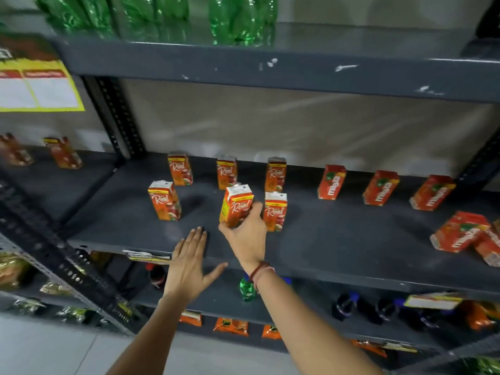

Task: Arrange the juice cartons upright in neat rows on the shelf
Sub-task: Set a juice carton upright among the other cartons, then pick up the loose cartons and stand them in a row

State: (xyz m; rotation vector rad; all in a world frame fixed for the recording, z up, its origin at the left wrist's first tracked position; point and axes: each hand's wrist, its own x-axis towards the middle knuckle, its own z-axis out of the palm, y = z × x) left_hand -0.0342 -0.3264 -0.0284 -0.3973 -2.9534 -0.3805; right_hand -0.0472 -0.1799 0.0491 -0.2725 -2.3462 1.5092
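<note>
- Head view: my right hand (244, 236) is clamped around a Real carton (236, 205), thumb on its left face and fingers wrapped round the right, holding it tilted a little to the left over the middle of the shelf (338, 239). I cannot tell whether its base is touching the shelf.
- My left hand (189, 262) is open and empty, fingers spread flat at the shelf's front edge, just left of the held carton.
- Three Real cartons stand upright along the back edge; one more stands front left (164, 200), and another (275, 211) stands just beside my right fingers.
- Three Maaza cartons (332, 182) stand in the back row towards the right; at the front right corner, more lie toppled (460, 231).
- Risk, as I judge it: my knuckles sit so close to the right-hand neighbour that letting go carelessly or swinging the wrist could knock it over; setting the held carton down while it leans could topple it too.
- The gap between the front-left carton and the right-hand neighbour looks wide enough for one carton, with clear shelf in front for pulling my hand straight back.
- The upper shelf (270, 69) overhangs, so lifting high seems unwise.
- The fallen cartons lie near the front edge and a careless reach could push them off.
</note>
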